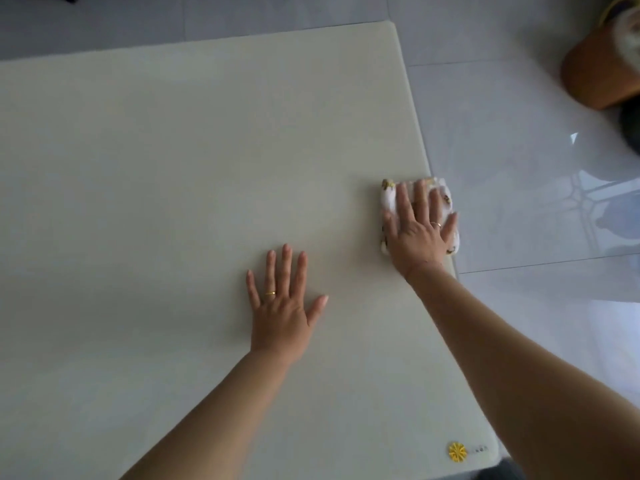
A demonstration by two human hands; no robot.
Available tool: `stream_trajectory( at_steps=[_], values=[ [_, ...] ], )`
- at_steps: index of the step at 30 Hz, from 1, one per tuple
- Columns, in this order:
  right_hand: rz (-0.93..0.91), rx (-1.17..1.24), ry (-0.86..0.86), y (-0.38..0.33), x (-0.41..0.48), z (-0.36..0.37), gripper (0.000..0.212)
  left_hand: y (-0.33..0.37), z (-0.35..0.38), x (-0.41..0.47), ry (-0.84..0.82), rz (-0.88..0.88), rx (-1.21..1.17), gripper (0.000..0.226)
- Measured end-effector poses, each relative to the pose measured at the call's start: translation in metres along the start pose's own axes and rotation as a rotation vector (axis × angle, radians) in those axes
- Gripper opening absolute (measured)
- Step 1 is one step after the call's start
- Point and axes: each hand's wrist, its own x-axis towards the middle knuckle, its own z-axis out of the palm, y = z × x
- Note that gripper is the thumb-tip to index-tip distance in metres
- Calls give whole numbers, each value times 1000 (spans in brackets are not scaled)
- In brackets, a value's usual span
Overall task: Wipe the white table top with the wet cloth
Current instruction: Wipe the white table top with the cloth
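The white table top [173,188] fills most of the view. At its right edge lies a white cloth [387,199] with small yellow-brown prints, partly hanging past the edge. My right hand [417,230] presses flat on the cloth with straight, spread fingers and covers its middle. My left hand [282,306] rests flat on the bare table, fingers spread, a little left of and nearer than the cloth. It holds nothing.
A yellow round logo [457,451] marks the table's near right corner. Glossy pale floor tiles [519,202] lie beyond the right edge. A brown rounded object [595,74] stands on the floor at the far right.
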Motion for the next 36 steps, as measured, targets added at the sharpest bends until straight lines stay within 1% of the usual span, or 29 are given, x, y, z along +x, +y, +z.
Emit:
stream_trajectory(
  at_steps=[1, 2, 3, 5, 6, 7, 8, 9, 10, 12, 13, 14, 15, 16, 18, 19, 20, 21, 24, 25, 26, 27, 28, 30, 31, 32, 33, 34, 36],
  values=[
    [100, 38, 12, -13, 1, 1, 57, 0, -1, 0, -3, 3, -11, 73],
    [119, 49, 12, -29, -5, 4, 57, -1, -1, 0, -6, 8, -21, 73],
    [36, 43, 3, -46, -15, 9, 57, -1, -3, 0, -4, 10, -25, 73],
    [-330, -40, -62, -67, -40, 19, 57, -2, -7, 2, 19, 7, -34, 70],
    [-508, -103, -92, -65, -45, 19, 57, -4, -10, 4, 43, -3, -49, 68],
    [-627, -142, -92, -58, -38, 16, 56, -7, -13, 9, 70, -20, -71, 66],
    [-646, -159, -76, -47, -23, 11, 56, -11, -16, 15, 95, -40, -91, 66],
    [-573, -165, -48, -36, -5, 7, 55, -16, -20, 24, 117, -56, -103, 66],
    [-427, -136, -26, -27, 13, 2, 55, -20, -24, 34, 135, -61, -108, 66],
    [-64, -8, -7, -21, 40, -5, 55, -28, -33, 60, 170, -41, -99, 66],
    [58, 27, 11, -31, 44, -4, 56, -31, -36, 75, 186, -30, -90, 65],
    [99, 33, 32, -46, 41, -1, 56, -33, -38, 90, 204, -28, -82, 65],
    [45, 22, 33, -63, 34, 5, 57, -33, -40, 105, 222, -36, -77, 64],
    [-97, 2, 9, -77, 24, 10, 56, -33, -43, 119, 240, -52, -75, 64],
    [-449, -82, -69, -80, 11, 10, 56, -32, -47, 144, 263, -81, -83, 63],
    [-554, -109, -72, -72, 17, 5, 56, -32, -48, 154, 268, -87, -86, 63],
    [-560, -120, -52, -59, 30, -1, 57, -33, -47, 161, 261, -90, -86, 63],
    [-479, -119, -18, -46, 47, -5, 56, -35, -45, 165, 248, -91, -80, 63],
    [-26, 9, 35, -31, 91, -13, 54, -36, -36, 169, 224, -85, -60, 65],
    [59, 27, 58, -41, 95, -11, 54, -37, -33, 169, 227, -85, -59, 66],
    [74, 21, 86, -55, 92, -6, 55, -37, -31, 169, 235, -86, -60, 66],
    [16, 10, 93, -70, 84, 0, 55, -36, -30, 168, 245, -89, -62, 67],
    [-106, -2, 82, -82, 73, 5, 55, -37, -30, 168, 253, -91, -64, 67],
    [-418, -81, 2, -89, 57, 8, 56, -37, -31, 168, 263, -88, -70, 66],
    [-534, -126, -25, -83, 61, 2, 56, -37, -32, 168, 261, -89, -72, 66],
    [-580, -154, -22, -74, 73, -4, 56, -36, -32, 168, 252, -89, -73, 65],
    [-541, -164, 0, -65, 90, -10, 55, -36, -33, 168, 240, -91, -72, 66],
    [-433, -144, 26, -58, 107, -16, 54, -35, -33, 168, 229, -93, -70, 66],
    [-102, -28, 49, -57, 135, -22, 54, -35, -34, 168, 213, -104, -64, 66]
  ],
)
